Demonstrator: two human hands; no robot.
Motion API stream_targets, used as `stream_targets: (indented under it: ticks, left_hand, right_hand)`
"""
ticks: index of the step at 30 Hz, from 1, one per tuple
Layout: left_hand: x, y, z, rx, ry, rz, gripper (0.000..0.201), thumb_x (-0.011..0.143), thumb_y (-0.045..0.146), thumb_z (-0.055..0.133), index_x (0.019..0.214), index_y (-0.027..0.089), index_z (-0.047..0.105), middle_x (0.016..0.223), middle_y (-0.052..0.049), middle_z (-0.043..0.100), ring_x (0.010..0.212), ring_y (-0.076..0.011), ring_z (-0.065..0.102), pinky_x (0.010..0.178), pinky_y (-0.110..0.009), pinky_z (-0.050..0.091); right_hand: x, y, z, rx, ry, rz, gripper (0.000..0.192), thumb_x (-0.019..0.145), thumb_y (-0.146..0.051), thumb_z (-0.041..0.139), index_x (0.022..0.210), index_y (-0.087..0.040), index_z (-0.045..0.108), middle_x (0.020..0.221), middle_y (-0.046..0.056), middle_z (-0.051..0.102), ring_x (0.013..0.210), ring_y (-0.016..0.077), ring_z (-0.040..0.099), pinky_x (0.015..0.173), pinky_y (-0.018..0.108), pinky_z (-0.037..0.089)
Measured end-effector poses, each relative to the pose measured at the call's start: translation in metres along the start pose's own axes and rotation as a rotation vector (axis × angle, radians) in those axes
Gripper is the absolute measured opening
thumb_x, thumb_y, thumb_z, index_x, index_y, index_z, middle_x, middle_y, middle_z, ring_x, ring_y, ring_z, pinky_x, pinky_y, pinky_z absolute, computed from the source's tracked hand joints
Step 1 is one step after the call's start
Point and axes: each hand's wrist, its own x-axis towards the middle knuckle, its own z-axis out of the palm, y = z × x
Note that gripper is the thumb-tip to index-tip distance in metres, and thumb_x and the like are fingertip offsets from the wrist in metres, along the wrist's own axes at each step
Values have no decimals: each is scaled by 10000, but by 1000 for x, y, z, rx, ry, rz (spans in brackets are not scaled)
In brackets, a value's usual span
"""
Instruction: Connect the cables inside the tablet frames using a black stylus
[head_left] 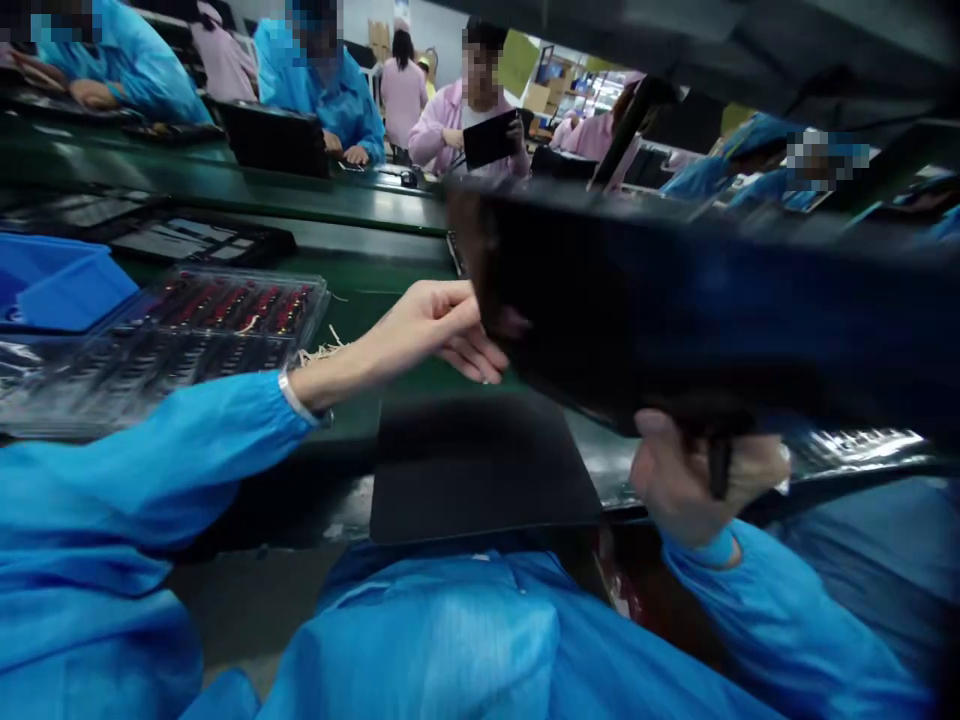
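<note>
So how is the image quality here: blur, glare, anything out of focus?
Head view: the dark flat panel held by both hands is motion-blurred; the left hand is fairly sharp, the right hand softer. Glare on the clear plastic trays. Edges bend from wide-angle distortion; the black mat lies in shadow.

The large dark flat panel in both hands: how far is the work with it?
In hand: the large dark flat panel is lifted above the black mat, with left hand at its left edge and right hand gripping below. Nothing visibly finished. The clear plastic tray of small red parts sits untouched.
</note>
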Motion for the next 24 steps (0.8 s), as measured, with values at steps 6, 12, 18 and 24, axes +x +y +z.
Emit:
stream_targets:
  ticks: [6, 12, 18, 24]
  left_hand:
    - [-27, 11, 17, 171, 93, 140, 240, 943, 313, 688, 850, 191, 504, 622, 17, 685, 500, -103, 647, 475, -151, 500]
    - [-22, 1, 22, 102, 202, 23, 405, 1012, 349, 601, 678, 163, 469, 488, 24, 602, 344, -43, 498, 357, -119, 334]
    - [-17, -22, 17, -136, 216, -185, 455, 1052, 322, 522, 639, 140, 467, 499, 8, 591, 356, -25, 477, 365, -110, 313]
    - [-13, -35, 16, -141, 220, -288, 453, 1055, 335, 515, 650, 139, 459, 519, 8, 593, 371, -14, 478, 380, -103, 316]
  right_hand:
    - [12, 0, 16, 76, 146, 9, 302, 876, -278, 738, 1150, -402, 726, 1184, -48, 755, 1306, 289, 623, 1181, 541, 463]
    - [11, 0, 14, 202, -5, 411, 314, 895, -374, 712, 1205, -418, 687, 1347, -81, 685, 1382, 267, 562, 1176, 544, 483]
    - [11, 9, 17, 304, -184, 581, 328, 944, -391, 643, 1269, -354, 658, 1316, -18, 712, 1301, 249, 637, 1087, 507, 564]
    - [10, 18, 17, 338, -189, 641, 312, 943, -388, 652, 1248, -325, 677, 1286, -12, 730, 1261, 225, 664, 1097, 462, 560]
